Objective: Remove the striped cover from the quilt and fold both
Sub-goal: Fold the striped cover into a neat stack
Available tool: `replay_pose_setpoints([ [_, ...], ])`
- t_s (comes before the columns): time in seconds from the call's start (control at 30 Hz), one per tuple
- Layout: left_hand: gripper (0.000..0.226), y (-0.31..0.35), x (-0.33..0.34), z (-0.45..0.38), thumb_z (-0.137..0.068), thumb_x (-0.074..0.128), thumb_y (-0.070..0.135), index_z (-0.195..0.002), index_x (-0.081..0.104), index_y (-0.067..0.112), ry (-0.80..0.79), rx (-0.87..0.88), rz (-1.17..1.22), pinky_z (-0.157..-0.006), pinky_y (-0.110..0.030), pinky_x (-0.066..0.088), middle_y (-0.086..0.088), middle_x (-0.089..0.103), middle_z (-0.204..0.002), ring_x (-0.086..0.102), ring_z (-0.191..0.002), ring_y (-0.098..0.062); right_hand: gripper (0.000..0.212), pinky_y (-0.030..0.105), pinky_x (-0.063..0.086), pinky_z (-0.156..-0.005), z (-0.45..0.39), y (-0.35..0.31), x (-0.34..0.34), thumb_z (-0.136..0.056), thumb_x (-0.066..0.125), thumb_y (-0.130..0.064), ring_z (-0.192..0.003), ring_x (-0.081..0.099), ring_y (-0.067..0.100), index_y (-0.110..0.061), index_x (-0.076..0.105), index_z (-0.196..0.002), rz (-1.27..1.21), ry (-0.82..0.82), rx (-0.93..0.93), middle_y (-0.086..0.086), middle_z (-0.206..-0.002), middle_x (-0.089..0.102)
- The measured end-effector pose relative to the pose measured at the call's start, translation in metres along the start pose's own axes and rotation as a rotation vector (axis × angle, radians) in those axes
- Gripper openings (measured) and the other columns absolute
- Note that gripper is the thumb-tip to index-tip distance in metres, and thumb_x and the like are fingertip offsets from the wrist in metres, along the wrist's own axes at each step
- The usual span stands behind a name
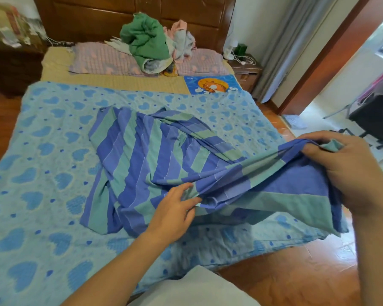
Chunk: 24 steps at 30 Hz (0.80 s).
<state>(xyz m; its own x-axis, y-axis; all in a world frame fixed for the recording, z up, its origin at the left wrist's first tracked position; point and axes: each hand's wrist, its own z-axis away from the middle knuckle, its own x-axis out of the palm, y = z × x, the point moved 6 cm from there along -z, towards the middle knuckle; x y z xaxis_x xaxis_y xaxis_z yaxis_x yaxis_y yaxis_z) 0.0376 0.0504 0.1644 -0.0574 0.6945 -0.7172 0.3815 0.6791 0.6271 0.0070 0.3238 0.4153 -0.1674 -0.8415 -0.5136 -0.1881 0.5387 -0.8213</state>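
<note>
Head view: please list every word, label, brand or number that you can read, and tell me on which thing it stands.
No text can be read with certainty.
Blue tiger cushion: pale characters at the top left and along the bottom edge, too blurred to read.
Stacked papers on the left cabinet: reddish print, too blurred to read.
Striped cover and heart quilt: pattern only, no text.

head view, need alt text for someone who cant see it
A person's right hand grips a bunched edge of a blue and green striped cover, lifting it, while the left hand pinches a fold nearer its middle. The cover lies crumpled on a light blue heart-print quilt spread over a bed, with a pile of clothes by the wooden headboard.
</note>
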Motion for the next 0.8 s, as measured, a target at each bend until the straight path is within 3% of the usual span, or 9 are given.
replay_pose_setpoints([
  [0.13,0.029,0.022,0.003,-0.004,-0.092,0.054,0.018,-0.116,0.070,0.015,0.152,0.074,-0.155,-0.076,-0.038,0.054,-0.002,0.062,-0.122,0.062,-0.101,-0.025,0.017,0.025,0.054,-0.073,-0.004,-0.018,-0.001,-0.084,0.067,-0.017,-0.080,0.066,0.010,-0.029,0.078,-0.090,-0.021,0.070,-0.014,-0.005,-0.088,0.075],
  [0.3,0.028,0.022,-0.005,-0.016,-0.089,0.062,0.009,-0.115,0.073,0.007,0.214,-0.011,-0.092,-0.089,-0.037,0.056,-0.004,0.070,-0.119,0.067,-0.104,-0.023,0.018,0.027,0.055,-0.075,-0.013,-0.037,-0.004,-0.083,0.068,-0.017,-0.079,0.066,0.010,-0.029,0.079,-0.092,-0.010,0.079,-0.051,-0.005,-0.087,0.076],
  [0.43,0.022,0.005,-0.043,-0.004,-0.089,0.063,0.017,-0.105,0.077,0.011,0.342,-0.117,0.051,-0.097,-0.021,0.049,0.001,0.073,-0.111,0.068,-0.103,-0.013,0.015,0.034,0.055,-0.081,-0.027,-0.032,-0.012,-0.085,0.069,-0.017,-0.082,0.066,0.012,-0.027,0.079,-0.090,0.036,0.144,-0.020,-0.003,-0.087,0.075],
  [0.53,0.009,-0.006,-0.080,0.007,-0.086,0.069,0.018,-0.091,0.078,0.017,0.427,-0.091,0.177,-0.087,-0.008,0.046,0.016,0.070,-0.099,0.066,-0.093,0.001,0.020,0.017,0.054,-0.072,-0.040,-0.018,-0.012,-0.086,0.068,-0.014,-0.077,0.063,0.005,-0.030,0.078,-0.082,0.055,0.207,0.009,-0.005,-0.085,0.074],
  [0.63,0.018,-0.014,-0.100,0.012,-0.084,0.072,0.013,-0.077,0.066,0.029,0.376,-0.130,0.303,-0.072,-0.013,0.046,0.015,0.064,-0.086,0.064,-0.081,-0.009,0.018,0.015,0.051,-0.071,-0.053,0.000,0.001,-0.087,0.066,-0.013,-0.080,0.062,0.006,-0.025,0.079,-0.089,0.098,0.171,0.050,-0.001,-0.091,0.075],
  [0.7,0.029,-0.023,-0.101,0.014,-0.084,0.072,0.007,-0.073,0.059,0.031,0.282,-0.257,0.434,-0.072,-0.020,0.049,0.008,0.064,-0.086,0.064,-0.078,-0.012,0.017,0.024,0.052,-0.080,-0.059,0.011,0.010,-0.088,0.066,-0.011,-0.085,0.063,0.008,-0.021,0.079,-0.093,0.105,0.146,0.073,0.002,-0.098,0.075],
  [0.8,0.017,-0.032,-0.103,0.017,-0.081,0.069,0.019,-0.072,0.057,0.026,0.114,-0.381,0.633,-0.074,-0.024,0.051,0.000,0.067,-0.089,0.065,-0.079,-0.016,0.019,0.023,0.052,-0.080,-0.065,0.025,0.018,-0.087,0.067,-0.011,-0.081,0.063,0.002,-0.027,0.078,-0.085,0.098,0.129,0.102,-0.008,-0.095,0.075],
])
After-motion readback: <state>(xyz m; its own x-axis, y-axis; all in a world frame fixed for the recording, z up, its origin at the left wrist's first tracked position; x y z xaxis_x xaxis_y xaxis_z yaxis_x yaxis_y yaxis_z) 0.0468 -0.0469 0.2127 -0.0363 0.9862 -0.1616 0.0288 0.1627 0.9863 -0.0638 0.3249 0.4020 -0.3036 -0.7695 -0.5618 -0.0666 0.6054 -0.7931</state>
